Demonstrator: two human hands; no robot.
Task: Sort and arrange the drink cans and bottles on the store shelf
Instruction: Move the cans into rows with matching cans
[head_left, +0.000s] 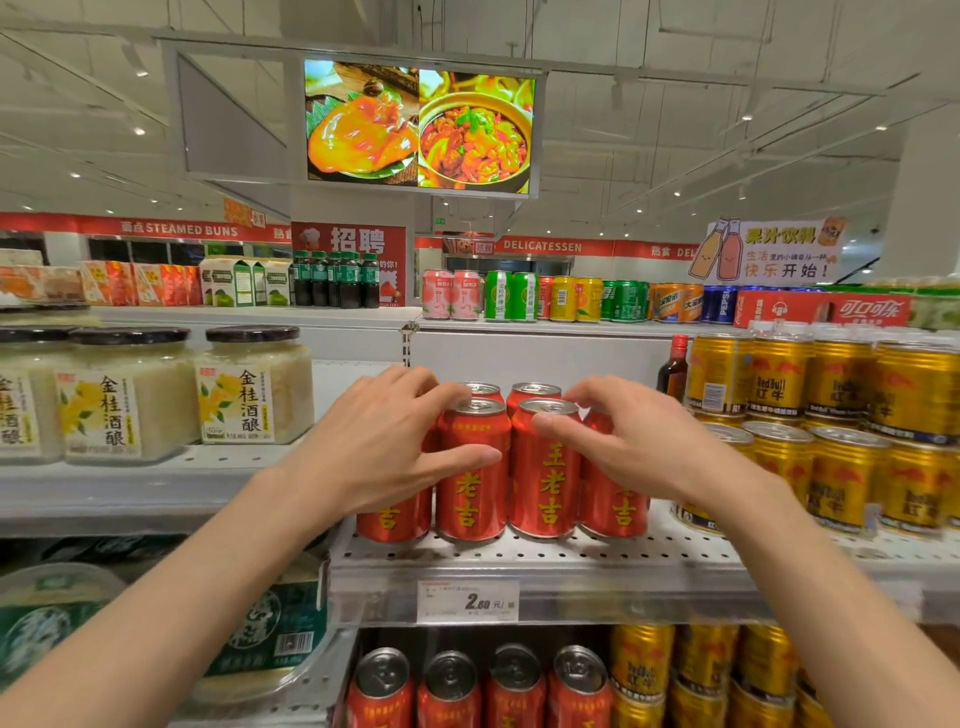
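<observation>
Two bare forearms, one from each lower corner. No sleeve on either arm, right to the edge of the view. Left hand (384, 447) bare: no glove, no ring, no watch, no band at the wrist. Right hand (639, 441) the same, bare and plain, with nothing worn on the fingers or wrist. Nails short and natural, without polish, seen best on the left thumb and the right forefinger. No marks, tattoos or plasters to see on arms or hands. Upper arms, shoulders and clothes outside the view, so not possible to tell.
</observation>
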